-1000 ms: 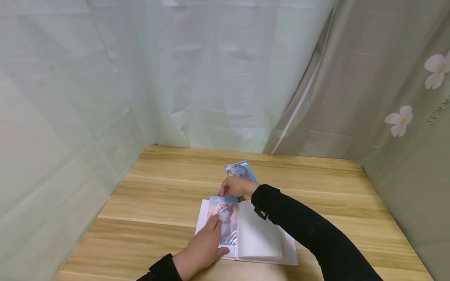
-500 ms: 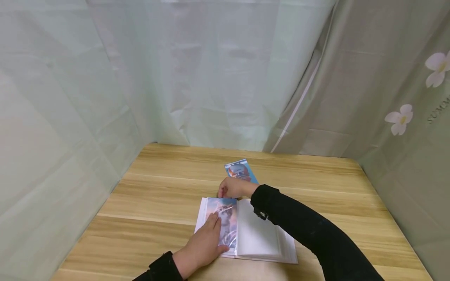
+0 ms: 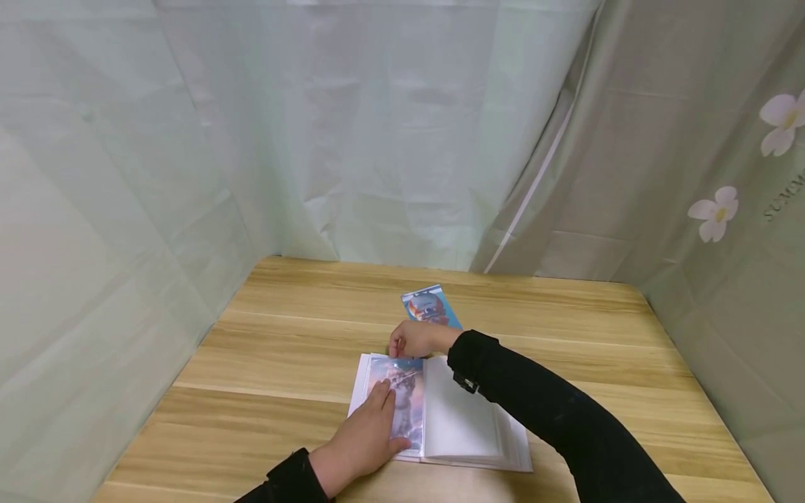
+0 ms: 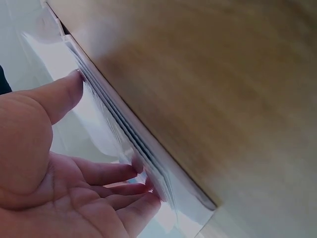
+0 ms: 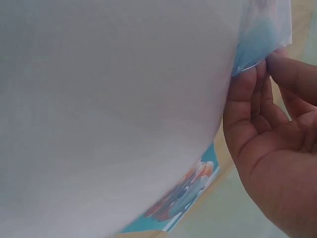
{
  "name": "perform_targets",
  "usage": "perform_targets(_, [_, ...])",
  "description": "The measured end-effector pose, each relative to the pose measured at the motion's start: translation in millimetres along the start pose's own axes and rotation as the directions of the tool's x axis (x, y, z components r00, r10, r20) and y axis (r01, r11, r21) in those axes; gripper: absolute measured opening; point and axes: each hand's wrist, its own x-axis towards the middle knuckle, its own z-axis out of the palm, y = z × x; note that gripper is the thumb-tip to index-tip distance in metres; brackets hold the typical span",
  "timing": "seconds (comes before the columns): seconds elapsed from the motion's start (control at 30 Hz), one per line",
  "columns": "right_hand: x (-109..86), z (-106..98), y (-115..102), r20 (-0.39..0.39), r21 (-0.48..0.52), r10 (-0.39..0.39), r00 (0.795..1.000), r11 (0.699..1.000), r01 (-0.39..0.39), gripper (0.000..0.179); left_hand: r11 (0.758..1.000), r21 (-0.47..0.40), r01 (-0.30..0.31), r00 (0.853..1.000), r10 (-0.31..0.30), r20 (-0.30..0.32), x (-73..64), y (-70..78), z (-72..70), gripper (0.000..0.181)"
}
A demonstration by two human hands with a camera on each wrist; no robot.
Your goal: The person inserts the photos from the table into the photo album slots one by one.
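An open photo album lies on the table, its blank right-hand page bare. In the clear pocket of its left page sits a kitten picture, partly covered by my left hand. That hand rests on the page with extended fingers; in the left wrist view its thumb and fingertips touch the sheets beside the album's edge. At the top of the pocket, my right hand pinches the picture's upper edge with curled fingers. The right wrist view shows its fingertips at the pocket's end; exactly what lies between them is hard to see.
Beyond the right hand lies a second picture with a blue elephant-like figure, partly hidden by that hand. The wooden table is enclosed by pale curtains at the back and sides.
The kitten picture has slid down toward me into the page pocket, and its top edge sits lower. My right hand has followed slightly downward. The left hand stays on the page.
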Motion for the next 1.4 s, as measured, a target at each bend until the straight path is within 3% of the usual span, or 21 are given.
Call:
perform_targets(0.4, [-3.7,3,4,0.014,0.095,0.011,1.0,0.995,-0.013,0.03,0.998,-0.063,0.029,0.999,-0.027,0.034,0.9,-0.3,0.6,0.087])
perform_targets(0.57, [-4.6,4,5,-0.007,0.09,-0.002,1.0,0.996,0.003,0.029,0.997,-0.076,0.026,0.999,-0.023,0.035,1.1,-0.8,-0.3,0.086])
perform_targets(0.83, [-4.5,7,12,-0.05,0.107,-0.036,0.998,0.993,0.041,0.018,0.998,-0.055,0.028,0.996,-0.023,0.088,2.6,-2.3,-5.2,0.084])
perform_targets(1.07, [-9.9,1,15,-0.101,0.148,-0.056,0.993,0.986,0.07,0.012,0.998,-0.062,0.024,0.997,-0.019,0.078,3.6,-3.1,-5.3,0.083])
perform_targets(1.23, [-14.9,-9,17,-0.179,0.073,-0.091,0.98,0.992,0.106,0.007,0.999,-0.043,0.011,0.999,-0.009,0.053,3.1,-3.1,-3.3,0.083])
perform_targets(1.4, [-19.1,-20,24,-0.273,-0.064,-0.087,0.958,0.995,0.072,0.004,0.999,-0.036,0.017,0.998,-0.015,0.056,3.0,-1.7,-5.2,0.083])
